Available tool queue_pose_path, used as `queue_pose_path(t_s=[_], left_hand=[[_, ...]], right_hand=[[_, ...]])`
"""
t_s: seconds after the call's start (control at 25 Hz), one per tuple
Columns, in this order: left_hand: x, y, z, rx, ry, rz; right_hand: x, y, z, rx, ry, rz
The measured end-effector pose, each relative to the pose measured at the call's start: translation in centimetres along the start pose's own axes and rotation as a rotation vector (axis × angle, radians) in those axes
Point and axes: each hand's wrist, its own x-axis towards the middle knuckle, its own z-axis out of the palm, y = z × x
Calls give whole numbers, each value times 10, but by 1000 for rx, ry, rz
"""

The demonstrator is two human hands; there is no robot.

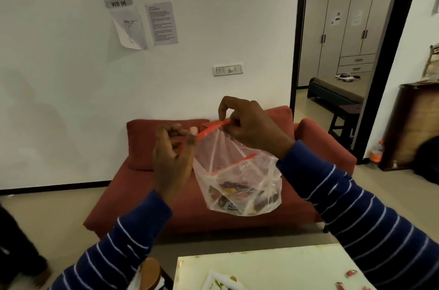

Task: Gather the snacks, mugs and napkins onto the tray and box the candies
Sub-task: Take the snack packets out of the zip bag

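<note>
Head cam: clear zip bag point(237, 178) w/ red zip strip hangs mid-frame, held up in air in front of a red sofa point(316, 147). Bag bottom holds a small heap of wrapped candies point(235, 191), dark, orange & red; can't count them. Bag mouth looks partly apart, strip running from 9 to 12 o'clock of bag.

Right hand point(249, 128) at 12 o'clock of bag, thumb & fingers pinched together on strip's upper end. Left hand point(173, 159) at 9 o'clock, fingers curled, tips at strip's lower end; firm pinch or just touching, can't tell.

White table point(285, 263) at 6 o'clock of frame; few red-wrapped candies on table point(351, 273) near its 3 o'clock edge.
</note>
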Motion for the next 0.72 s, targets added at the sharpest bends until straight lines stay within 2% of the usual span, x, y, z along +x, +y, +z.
queue_pose_path(t_s=[0.12,0.24,0.32,0.4,0.56,0.64,0.72], left_hand=[[-8,1,-3,199,-138,211],[-8,7,-7,394,-376,409],[-5,11,-9,490,-467,398],[-2,13,-6,491,-432,374],[-8,19,7,495,-429,294],[-13,14,9,501,-460,257],[-17,10,10,507,-478,249]], right_hand=[[-2,0,2,-78,-3,-16],[-6,2,-1,-67,-1,-24],[-8,2,-3,-48,-28,-20],[-12,4,-2,-73,-69,-7],[-26,10,8,-437,-31,-74],[-31,10,15,-351,-80,-139],[-35,11,25,-223,-269,-143]])
